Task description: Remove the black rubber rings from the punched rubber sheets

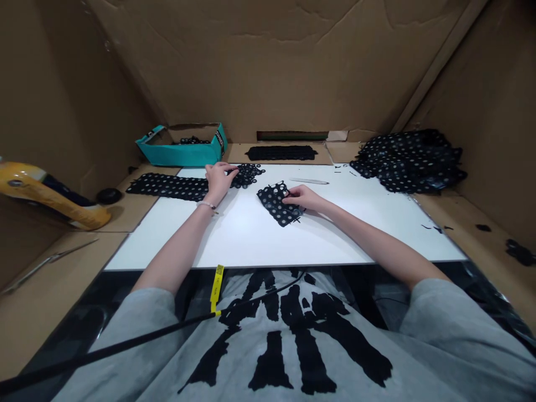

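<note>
One dotted black piece [273, 206] lies near the middle of the white counter [251, 240], pinched by the right hand [304, 198]; a hard pull could tear it. The left hand [218, 183] curls over loose black rings [246, 176] near the far edge; whether it holds one, I cannot tell. A careless wrist might scatter them or drag the dotted strip [167, 186] over the left edge.

Yellow bottle [54, 192] seen at left; scissors [51, 258] laid on cardboard [75, 279]; yellow tag [216, 287] fastened to black cable [159, 334].
</note>
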`<state>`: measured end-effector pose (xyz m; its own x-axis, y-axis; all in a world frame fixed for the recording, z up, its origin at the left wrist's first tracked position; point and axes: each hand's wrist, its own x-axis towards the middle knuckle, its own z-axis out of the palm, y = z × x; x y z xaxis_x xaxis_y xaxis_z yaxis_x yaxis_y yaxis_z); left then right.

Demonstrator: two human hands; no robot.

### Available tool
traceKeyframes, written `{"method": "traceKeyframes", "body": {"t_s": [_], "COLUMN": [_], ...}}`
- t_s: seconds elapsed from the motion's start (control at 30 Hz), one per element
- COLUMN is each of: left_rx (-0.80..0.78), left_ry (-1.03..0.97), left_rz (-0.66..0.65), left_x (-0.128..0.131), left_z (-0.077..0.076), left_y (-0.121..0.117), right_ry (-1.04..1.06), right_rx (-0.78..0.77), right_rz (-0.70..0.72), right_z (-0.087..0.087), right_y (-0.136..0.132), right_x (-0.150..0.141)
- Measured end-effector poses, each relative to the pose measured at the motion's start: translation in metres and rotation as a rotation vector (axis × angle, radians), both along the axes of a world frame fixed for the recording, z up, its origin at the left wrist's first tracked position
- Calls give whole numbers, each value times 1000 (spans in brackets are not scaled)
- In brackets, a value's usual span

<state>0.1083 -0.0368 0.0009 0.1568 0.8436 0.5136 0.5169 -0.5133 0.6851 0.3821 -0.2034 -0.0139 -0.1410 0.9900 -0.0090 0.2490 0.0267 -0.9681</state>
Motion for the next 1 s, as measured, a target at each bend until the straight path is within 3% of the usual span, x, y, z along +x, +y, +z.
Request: {"method": "traceKeyframes", "body": {"t_s": [0.1,0.23,0.33,0.47,0.83,0.93,1.0], "left_rx": [149,186,135,101,-285,-321,-246], "left_ry": [121,233,346,353,38,-144,-222], "left_rz": [29,-299,-539,-621,-512,-308,-132], "left_x": [10,31,50,63,60,51,37], "left_z": [9,24,24,15,6,6,9], "left_y": [-14,-48,-76,-92,-66,-45,-28], "right_ry": [9,29,16,9,97,93,89], "right_rx": [-7,3,72,144,65,50,39], "right_rz": [-19,-60,-79,-72,-8,-27,-27], "right_z": [1,2,2,0,-4,-4,-5], "right_y": [-1,-1,0,1,5,5,5], "right_x": [-2,-7,-9,-10,-4,-5,-6]}}
